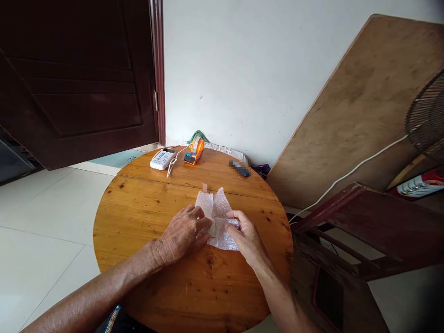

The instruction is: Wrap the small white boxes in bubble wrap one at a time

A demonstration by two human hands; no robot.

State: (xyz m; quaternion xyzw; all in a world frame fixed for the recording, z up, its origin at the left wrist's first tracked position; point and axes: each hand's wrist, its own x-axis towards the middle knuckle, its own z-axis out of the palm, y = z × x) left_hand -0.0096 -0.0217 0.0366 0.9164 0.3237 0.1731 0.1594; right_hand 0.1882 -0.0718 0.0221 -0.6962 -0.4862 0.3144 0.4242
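Observation:
A sheet of clear bubble wrap (222,203) lies partly folded on the round wooden table. At its left side is my left hand (187,230), its fingers curled and closed on the wrap's left part. A small pale flat piece (212,228) shows by those fingertips, mostly covered, and I cannot make out its kind. My right hand (248,236) has its thumb and forefinger closed on the right edge of the wrap. From the wrap's upper left corner a short strip of tape (205,188) sticks up.
Toward the table's (138,222) far edge are a white box-shaped device (162,159) with a cable, an orange tape dispenser (194,151) and a blurred dark object (239,168). A dark red wooden chair (364,226) stands at the right, below a fan (428,115).

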